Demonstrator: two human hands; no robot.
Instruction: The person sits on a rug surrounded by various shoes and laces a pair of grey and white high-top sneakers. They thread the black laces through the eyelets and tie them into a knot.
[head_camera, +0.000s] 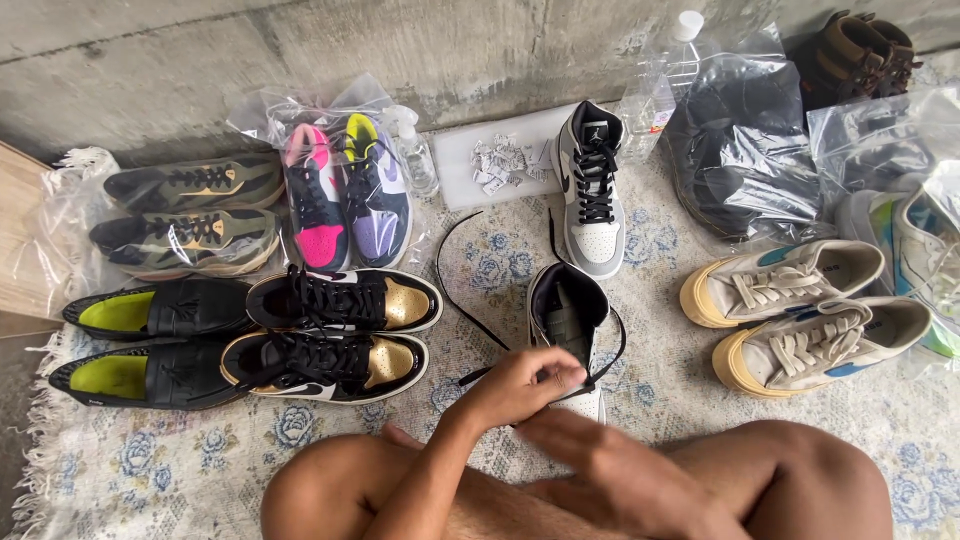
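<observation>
Step in hand, as judged: lacing the near grey-and-white high-top (567, 320), which stands on the floral rug (650, 250) just beyond your crossed legs, toe toward you.

Your left hand (520, 385) is clenched on the black lace (470, 300) at the shoe's lower eyelets. Your right hand (600, 455) lies just nearer, fingers extended and blurred; whether it grips anything cannot be told. The lace's free length loops away to the far left over the rug.

Next move, as judged: it calls for a firm pinch on the lace end and a steady shoe while you feed an eyelet, keeping the loose loop untangled.

Left of the shoe: black-and-gold sneakers (340, 335), then black loafers with yellow-green insoles (150, 340). Right: cream canvas sneakers (800, 315).

Farther: the matching high-top (592, 190), already laced.

Containers, far row:
- clear bag, far left (60, 210): olive-and-gold pair.
- clear bag (345, 180): pink and purple pair.
- clear bag, right of centre (745, 140): dark contents, unidentifiable.
- clear bags, far right (900, 170): pale shoes with green and blue accents, partly visible.
- clear plastic bottle (665, 80): contents not discernible.
</observation>
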